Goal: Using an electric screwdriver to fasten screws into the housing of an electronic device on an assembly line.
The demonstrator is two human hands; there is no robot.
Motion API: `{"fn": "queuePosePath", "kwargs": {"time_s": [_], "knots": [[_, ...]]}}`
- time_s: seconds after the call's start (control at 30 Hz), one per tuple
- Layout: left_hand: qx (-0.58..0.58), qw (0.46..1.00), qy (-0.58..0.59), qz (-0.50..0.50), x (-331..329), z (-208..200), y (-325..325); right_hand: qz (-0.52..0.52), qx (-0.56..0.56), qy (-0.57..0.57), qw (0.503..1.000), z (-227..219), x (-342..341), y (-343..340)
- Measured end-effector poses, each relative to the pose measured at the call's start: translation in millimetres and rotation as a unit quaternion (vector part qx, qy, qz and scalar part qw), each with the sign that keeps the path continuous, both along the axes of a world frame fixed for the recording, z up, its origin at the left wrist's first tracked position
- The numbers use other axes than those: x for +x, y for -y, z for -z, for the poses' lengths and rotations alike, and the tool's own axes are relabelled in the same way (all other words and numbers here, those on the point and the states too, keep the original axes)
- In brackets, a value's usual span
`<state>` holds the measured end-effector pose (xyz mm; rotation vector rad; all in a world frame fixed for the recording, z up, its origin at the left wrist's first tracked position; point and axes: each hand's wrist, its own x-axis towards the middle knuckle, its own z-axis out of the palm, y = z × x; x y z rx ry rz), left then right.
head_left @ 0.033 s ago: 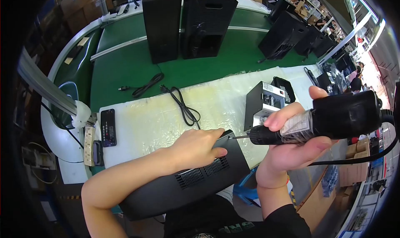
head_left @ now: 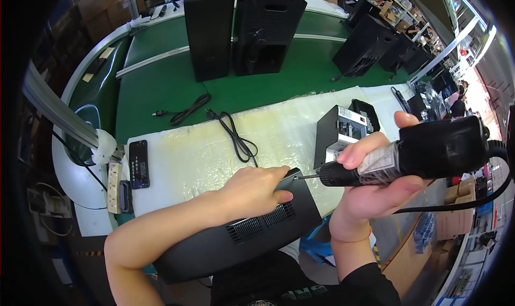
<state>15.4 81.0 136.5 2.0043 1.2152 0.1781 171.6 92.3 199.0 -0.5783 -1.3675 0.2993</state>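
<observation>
A long black vented casing [head_left: 225,257] lies tilted in front of my body, with its far end on the table's edge. My left hand [head_left: 255,190] is closed over the casing's far edge. Its thumb rests near the vent slots and its index finger stretches toward the corner; the other fingers are hidden. In my right hand [head_left: 375,198] is a black corded electric screwdriver [head_left: 440,148], held almost level. Its thin bit reaches left to the casing's corner, where the tip meets a small spot, perhaps a screw.
Beside the screwdriver stands a small metal-fronted box [head_left: 340,134], with a black tray [head_left: 365,113] behind it. A coiled power cord [head_left: 233,137] and a remote control [head_left: 139,164] lie on the plastic-covered table [head_left: 182,161]. Tall black cabinets [head_left: 268,32] stand on the green surface beyond.
The screwdriver and my right hand have shifted very slightly left, toward the casing's corner. My left hand and the casing look unmoved.
</observation>
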Motion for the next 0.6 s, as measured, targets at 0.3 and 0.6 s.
{"fn": "queuePosePath", "kwargs": {"time_s": [0.3,0.6], "knots": [[0.035,0.999,0.03,-0.01,-3.8,10.7,0.2,-0.013,-0.085,-0.034,0.996,0.4,-3.5,3.0],[0.044,0.998,0.047,-0.01,-1.0,10.8,0.4,-0.023,-0.029,0.147,0.988,10.8,10.8,-6.3]]}}
